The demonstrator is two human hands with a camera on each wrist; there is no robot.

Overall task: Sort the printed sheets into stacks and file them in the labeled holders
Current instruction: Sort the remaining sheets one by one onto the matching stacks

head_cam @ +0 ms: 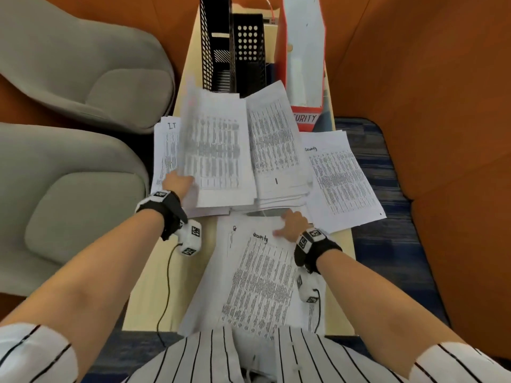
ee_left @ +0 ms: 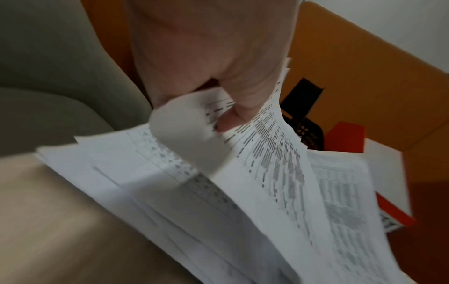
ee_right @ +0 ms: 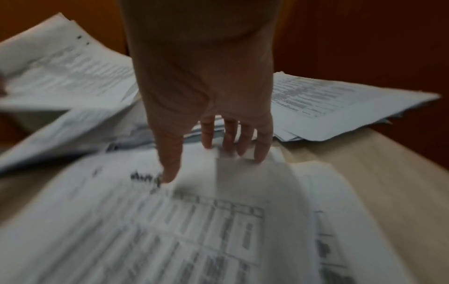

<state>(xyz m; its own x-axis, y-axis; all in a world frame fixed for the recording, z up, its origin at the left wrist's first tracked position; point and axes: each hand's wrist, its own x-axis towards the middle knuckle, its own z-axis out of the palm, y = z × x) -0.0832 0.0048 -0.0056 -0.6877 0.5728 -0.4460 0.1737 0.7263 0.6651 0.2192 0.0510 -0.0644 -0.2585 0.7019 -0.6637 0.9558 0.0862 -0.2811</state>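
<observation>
Left hand (head_cam: 178,181) pinches a lifted sheet (head_cam: 217,150) at eleven o'clock; right hand (head_cam: 293,223) presses the near stack (head_cam: 262,286) on the counter (head_cam: 154,286).

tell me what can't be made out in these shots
- Head view: the lifted sheet in the left hand is motion-blurred, its print unreadable.
- Head view: the red holder label is cut off by papers; only "URITY" shows.
- Right wrist view: the sheet under the right hand is blurred, its heading unreadable.
</observation>
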